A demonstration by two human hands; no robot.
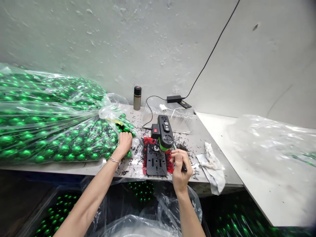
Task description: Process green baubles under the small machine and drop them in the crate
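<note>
The slender tool (184,168) is in your right hand (181,172), just beside the small black machine (166,131) on its right. Your right fingers are closed around it, its dark end protruding below them. Your left hand (125,141) is at the mouth of the clear plastic bag (49,110), fingers curled beside the green balls (64,148); whether they are clamped on a ball or on film, I cannot tell.

The machine stands over a slotted plate (156,168), with red material (170,162) around the plate. Black scraps (182,146) litter the plate and the table (201,131). Further out are a crumpled cloth (212,169) at the front edge, a bottle (137,98) and a power adapter (174,98) towards the wall.

Risks, in my judgement: a pull on the film could let balls spill from the bag; a slack right grip could let the tool knock the machine; loose scraps could foul the plate; a snagged thin cord (148,102) could shift the machine.
</note>
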